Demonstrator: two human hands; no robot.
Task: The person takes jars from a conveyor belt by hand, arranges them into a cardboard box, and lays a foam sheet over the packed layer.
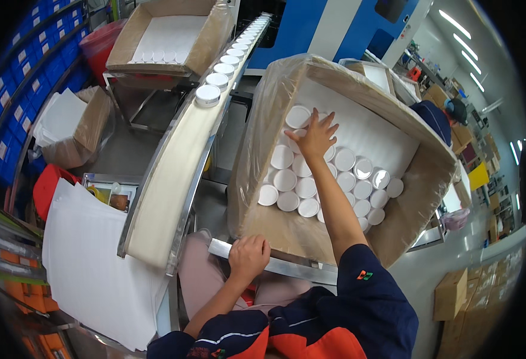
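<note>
My right hand (pixel 315 137) reaches into a large cardboard box (pixel 287 230) lined with clear plastic. Its fingers are spread over round white lids (pixel 281 157), which lie in rows on a white sheet (pixel 367 119) at the bottom. The palm hides some of the lids; whether the fingertips press on one I cannot tell. My left hand (pixel 249 257) is closed over the metal rail (pixel 299 268) at the near side of the box. Left of the box, a narrow conveyor belt (pixel 170 179) carries a line of white lids (pixel 208 96) at its far part.
White sheets (pixel 98 263) are stacked at the near left. Another lined box (pixel 215 30) with lids stands on a frame beyond the belt. Blue bins (pixel 20 90) line the left side. A person (pixel 436 119) is behind the box, and cartons (pixel 478 299) stand at the right.
</note>
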